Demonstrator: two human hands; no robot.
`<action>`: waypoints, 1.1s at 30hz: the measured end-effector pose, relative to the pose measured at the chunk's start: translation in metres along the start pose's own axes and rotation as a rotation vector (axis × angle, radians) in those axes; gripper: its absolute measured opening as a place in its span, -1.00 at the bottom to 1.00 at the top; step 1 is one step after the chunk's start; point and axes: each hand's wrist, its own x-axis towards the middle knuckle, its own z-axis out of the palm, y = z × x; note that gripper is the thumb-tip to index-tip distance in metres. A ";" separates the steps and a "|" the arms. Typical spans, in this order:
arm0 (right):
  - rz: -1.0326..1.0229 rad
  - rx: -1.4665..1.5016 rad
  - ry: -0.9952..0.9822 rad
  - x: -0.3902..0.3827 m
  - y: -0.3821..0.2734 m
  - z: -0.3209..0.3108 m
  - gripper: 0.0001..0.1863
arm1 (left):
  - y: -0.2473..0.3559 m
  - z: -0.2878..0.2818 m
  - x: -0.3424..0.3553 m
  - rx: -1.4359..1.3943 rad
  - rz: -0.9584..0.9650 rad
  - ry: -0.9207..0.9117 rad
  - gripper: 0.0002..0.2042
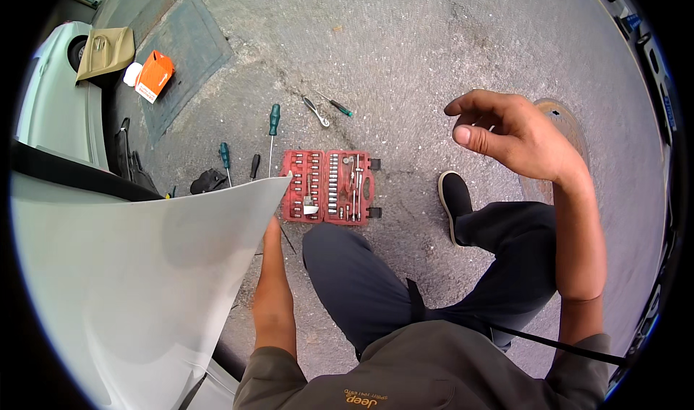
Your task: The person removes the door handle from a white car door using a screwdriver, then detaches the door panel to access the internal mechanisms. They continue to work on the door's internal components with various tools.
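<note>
Rough gnd (pixel 390 63), white panel (pixel 144 265) w/ L fingers hidden behind, grip unclear, R fingers (pixel 491 105) empty, half-curled, well apart from it.

Monitor: "State the ground condition."
Operator: "From my remote station I read rough grey pavement (pixel 405 41), cracked and speckled with pale grit."
Monitor: "Fixed features and lighting?"
Operator: "I log a dark rectangular panel (pixel 195 48), upper left; a rounded brown cover (pixel 572 121), right; vehicles (pixel 656 66) along the right rim; diffuse daylight."

An outdoor roadside spot, judging by the rough pavement (pixel 405 56), round ground cover (pixel 562 117) and parked car (pixel 65 117).
</note>
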 end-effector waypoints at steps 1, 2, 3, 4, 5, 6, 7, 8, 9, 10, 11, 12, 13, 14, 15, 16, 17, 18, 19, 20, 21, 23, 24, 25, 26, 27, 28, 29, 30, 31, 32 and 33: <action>-0.002 0.012 0.039 0.002 0.011 0.002 -0.51 | -0.025 -0.004 -0.001 0.049 -0.021 0.039 -0.59; 0.002 -0.087 0.015 0.008 0.020 0.001 -0.52 | -0.044 -0.010 -0.007 0.097 -0.047 0.062 -0.60; 0.027 -0.191 0.004 0.013 0.031 0.002 -0.53 | -0.045 -0.011 -0.017 0.122 -0.033 0.051 -0.61; 0.051 -0.295 -0.014 0.018 0.041 0.003 -0.54 | -0.046 -0.016 -0.028 0.149 -0.024 0.045 -0.62; -0.008 -0.327 0.018 0.026 0.045 0.005 -0.55 | -0.042 -0.021 -0.038 0.174 -0.022 0.044 -0.63; -0.067 -0.359 0.048 0.035 0.044 0.009 -0.55 | -0.033 -0.028 -0.042 0.228 -0.123 -0.065 -0.63; -0.125 -0.384 0.068 0.044 0.042 0.014 -0.56 | -0.022 -0.040 -0.047 0.289 -0.231 -0.176 -0.60; -0.144 -0.364 0.072 0.050 0.038 0.018 -0.57 | -0.015 -0.052 -0.055 0.353 -0.348 -0.285 -0.55; -0.176 -0.341 0.077 0.060 0.031 0.020 -0.59 | -0.013 -0.060 -0.062 0.328 -0.312 -0.246 -0.55; -0.201 -0.322 0.084 0.069 0.027 0.021 -0.60 | -0.001 -0.063 -0.067 0.496 -0.260 -0.240 -0.55; -0.240 -0.310 0.146 0.079 0.035 0.029 -0.64 | 0.012 -0.064 -0.073 0.664 -0.205 -0.240 -0.55; -0.203 -0.316 0.135 0.088 0.041 0.034 -0.65 | 0.032 -0.062 -0.076 0.825 -0.149 -0.242 -0.55; -0.171 -0.318 0.120 0.095 0.048 0.039 -0.67 | 0.049 -0.060 -0.077 0.780 -0.105 -0.221 -0.58; -0.133 -0.325 0.108 0.099 0.054 0.044 -0.68 | 0.066 -0.056 -0.079 0.732 -0.055 -0.205 -0.61; -0.135 -0.320 0.127 0.100 0.063 0.050 -0.70 | 0.090 -0.049 -0.080 0.590 -0.012 -0.306 -0.63; -0.087 -0.316 0.082 0.101 0.067 0.055 -0.70 | 0.113 -0.041 -0.085 0.444 0.028 -0.400 -0.64; -0.041 -0.316 0.035 0.100 0.070 0.060 -0.70 | 0.132 -0.031 -0.093 0.423 0.034 -0.490 -0.66; 0.004 -0.316 -0.011 0.098 0.073 0.066 -0.70 | 0.148 -0.021 -0.103 0.399 0.040 -0.580 -0.68; 0.038 -0.321 -0.055 0.093 0.078 0.073 -0.71 | 0.162 -0.009 -0.111 0.382 0.033 -0.581 -0.70; 0.075 -0.326 -0.093 0.087 0.085 0.081 -0.72 | 0.176 0.003 -0.117 0.365 0.034 -0.583 -0.72; 0.107 -0.330 -0.131 0.081 0.089 0.087 -0.72 | 0.182 0.013 -0.123 0.337 -0.032 -0.562 -0.73; 0.168 -0.317 -0.260 0.074 0.090 0.097 -0.73 | 0.189 0.034 -0.134 0.280 -0.168 -0.518 -0.74; 0.204 -0.312 -0.324 0.069 0.091 0.103 -0.73 | 0.197 0.044 -0.137 0.261 -0.133 -0.499 -0.74; 0.209 -0.302 -0.341 0.063 0.095 0.110 -0.73 | 0.207 0.054 -0.139 0.243 -0.098 -0.481 -0.74; 0.215 -0.292 -0.358 0.057 0.099 0.117 -0.73 | 0.217 0.062 -0.138 0.224 -0.062 -0.464 -0.74; 0.220 -0.288 -0.374 0.053 0.104 0.122 -0.73 | 0.224 0.073 -0.136 0.243 0.011 -0.477 -0.73; 0.239 -0.285 -0.393 0.050 0.107 0.124 -0.74 | 0.229 0.083 -0.135 0.264 -0.006 -0.484 -0.74; 0.258 -0.283 -0.411 0.047 0.110 0.126 -0.74 | 0.235 0.093 -0.132 0.285 -0.022 -0.492 -0.75; 0.285 -0.275 -0.433 0.041 0.111 0.131 -0.74 | 0.238 0.099 -0.132 0.310 -0.039 -0.507 -0.76; 0.285 -0.271 -0.405 0.034 0.117 0.136 -0.75 | 0.242 0.108 -0.132 0.287 -0.087 -0.503 -0.74; 0.305 -0.268 -0.432 0.028 0.120 0.137 -0.75 | 0.245 0.113 -0.135 0.314 -0.084 -0.512 -0.73; 0.316 -0.264 -0.459 0.027 0.122 0.139 -0.75 | 0.243 0.117 -0.135 0.344 -0.080 -0.512 -0.72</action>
